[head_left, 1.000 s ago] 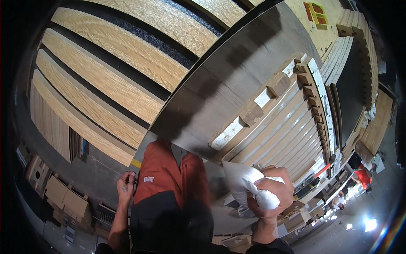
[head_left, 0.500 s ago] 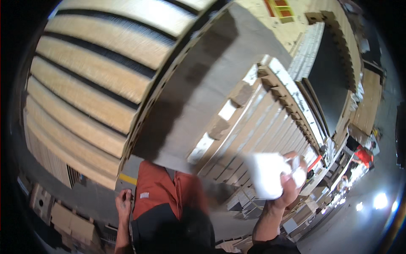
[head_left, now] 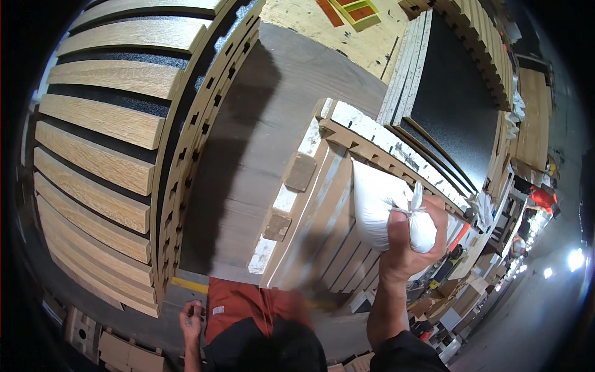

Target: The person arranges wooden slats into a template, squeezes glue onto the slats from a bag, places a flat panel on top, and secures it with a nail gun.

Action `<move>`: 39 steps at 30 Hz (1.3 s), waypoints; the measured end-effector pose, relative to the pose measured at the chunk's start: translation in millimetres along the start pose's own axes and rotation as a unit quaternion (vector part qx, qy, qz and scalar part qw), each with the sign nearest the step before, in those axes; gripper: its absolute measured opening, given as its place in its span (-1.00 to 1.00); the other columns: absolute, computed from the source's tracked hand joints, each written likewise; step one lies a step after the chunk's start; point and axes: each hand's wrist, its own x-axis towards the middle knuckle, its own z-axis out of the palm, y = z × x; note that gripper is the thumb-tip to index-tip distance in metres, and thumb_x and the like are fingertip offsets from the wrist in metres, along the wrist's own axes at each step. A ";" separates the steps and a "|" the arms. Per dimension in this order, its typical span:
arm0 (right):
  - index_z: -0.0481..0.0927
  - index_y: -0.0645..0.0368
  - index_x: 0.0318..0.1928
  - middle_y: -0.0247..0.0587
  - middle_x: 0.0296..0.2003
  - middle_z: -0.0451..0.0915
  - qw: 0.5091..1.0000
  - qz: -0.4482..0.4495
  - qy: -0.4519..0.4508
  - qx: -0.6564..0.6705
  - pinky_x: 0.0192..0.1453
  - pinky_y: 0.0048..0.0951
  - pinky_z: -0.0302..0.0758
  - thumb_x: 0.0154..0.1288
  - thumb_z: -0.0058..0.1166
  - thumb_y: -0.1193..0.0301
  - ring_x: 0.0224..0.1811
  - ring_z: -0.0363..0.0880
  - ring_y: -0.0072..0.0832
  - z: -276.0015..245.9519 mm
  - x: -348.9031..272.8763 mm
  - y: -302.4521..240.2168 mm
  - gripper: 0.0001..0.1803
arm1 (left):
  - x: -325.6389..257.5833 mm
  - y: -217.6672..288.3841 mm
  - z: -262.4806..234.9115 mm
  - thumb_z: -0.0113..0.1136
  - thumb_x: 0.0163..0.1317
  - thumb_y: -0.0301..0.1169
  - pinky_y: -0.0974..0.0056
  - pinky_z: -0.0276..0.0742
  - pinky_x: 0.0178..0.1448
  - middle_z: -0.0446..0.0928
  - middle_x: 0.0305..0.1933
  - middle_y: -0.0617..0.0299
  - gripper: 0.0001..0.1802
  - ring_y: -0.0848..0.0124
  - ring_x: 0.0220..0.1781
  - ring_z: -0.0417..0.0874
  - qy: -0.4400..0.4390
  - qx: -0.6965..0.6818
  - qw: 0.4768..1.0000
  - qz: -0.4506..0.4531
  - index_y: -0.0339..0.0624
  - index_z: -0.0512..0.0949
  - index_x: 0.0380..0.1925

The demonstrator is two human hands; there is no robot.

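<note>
A tied white plastic bag, plump and opaque, is in my right hand. The thumb and fingers close round its neck just by the knot. The bag is over the corner of a cardboard-edged stack of long strips; whether it touches them I cannot tell. What fills it does not show. My left hand hangs low beside my red-brown trousers, its fingers loosely bent with nothing seen in them.
At left stands a tall stack of wood-slatted panels with dark backing. A grey-brown board lies beyond. Dark panels and a yellow tray are farther off. A person in red is at the far right.
The white bag in my right hand has moved forward over the strips and is less blurred. My view has shifted, and the left hand still hangs at my side.
</note>
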 end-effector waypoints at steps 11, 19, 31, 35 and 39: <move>0.57 0.23 -0.25 -0.18 -0.36 0.52 0.999 -0.037 -0.023 0.018 -0.23 -0.45 0.39 0.02 0.32 0.51 -0.34 0.47 -0.44 -6.8 -5.7 -0.2 -0.75 | 0.0 -0.5 8.0 0.21 0.37 -0.22 0.33 0.46 -0.33 0.61 -0.40 0.22 -0.67 0.45 -0.40 0.58 -0.012 0.008 1.000 0.007 -0.32 0.62 -0.19; 0.59 0.22 -0.28 -0.13 -0.38 0.56 0.998 -0.015 -0.054 0.024 -0.24 -0.44 0.47 -0.05 0.32 0.58 -0.34 0.58 -0.35 -16.7 -25.8 -8.9 -0.74 | -1.3 -6.9 8.8 0.23 0.37 -0.24 0.34 0.45 -0.35 0.62 -0.36 0.25 -0.70 0.48 -0.38 0.57 -0.001 0.023 1.000 0.000 -0.31 0.64 -0.18; 0.59 0.27 -0.26 -0.12 -0.39 0.49 0.983 -0.029 -0.156 0.089 -0.37 -0.31 0.55 0.02 0.27 0.56 -0.44 0.60 -0.28 -35.3 -84.4 -19.0 -0.78 | -6.4 -12.9 16.5 0.20 0.39 -0.26 0.36 0.44 -0.26 0.58 -0.39 0.31 -0.73 0.51 -0.39 0.52 0.001 -0.006 1.000 -0.011 -0.28 0.64 -0.24; 0.60 0.28 -0.28 -0.11 -0.42 0.50 0.976 -0.028 -0.183 0.117 -0.36 -0.32 0.54 -0.01 0.30 0.54 -0.47 0.57 -0.30 -35.9 -100.1 -23.8 -0.77 | 2.0 -40.7 10.4 0.18 0.40 -0.28 0.40 0.35 -0.38 0.53 -0.48 0.38 -0.73 0.60 -0.46 0.44 0.015 0.009 1.000 -0.010 -0.29 0.64 -0.29; 0.61 0.30 -0.32 -0.13 -0.46 0.49 0.971 -0.004 -0.201 0.133 -0.36 -0.32 0.52 -0.06 0.33 0.50 -0.49 0.54 -0.32 -40.9 -116.8 -25.7 -0.75 | 4.6 -52.9 8.7 0.18 0.40 -0.27 0.39 0.36 -0.38 0.54 -0.47 0.37 -0.73 0.60 -0.45 0.45 0.025 0.004 1.000 -0.008 -0.29 0.64 -0.31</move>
